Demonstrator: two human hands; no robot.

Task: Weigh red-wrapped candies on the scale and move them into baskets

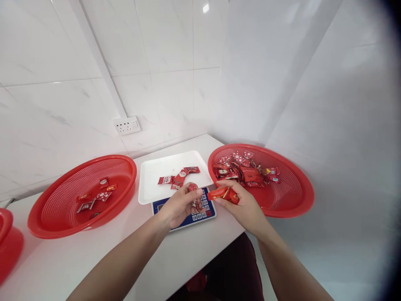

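My left hand (184, 202) is closed around small red wrapped packets, partly hidden by the fingers, above the blue keypad of a scale (200, 209). Beside it, my right hand (239, 202) pinches a red and orange wrapped packet (222, 193) between thumb and fingers. Behind my left hand, several red packets (179, 179) lie on the scale's white tray (150, 190). Just past my right hand, a red mesh basket (296, 196) holds a heap of similar red packets (250, 173).
At the left, another red basket (44, 217) holds several small packets (95, 198). Part of a further red basket (11, 246) shows at the left edge. The white table (138, 251) meets a tiled wall with a socket (127, 125). My legs are below the table's front edge.
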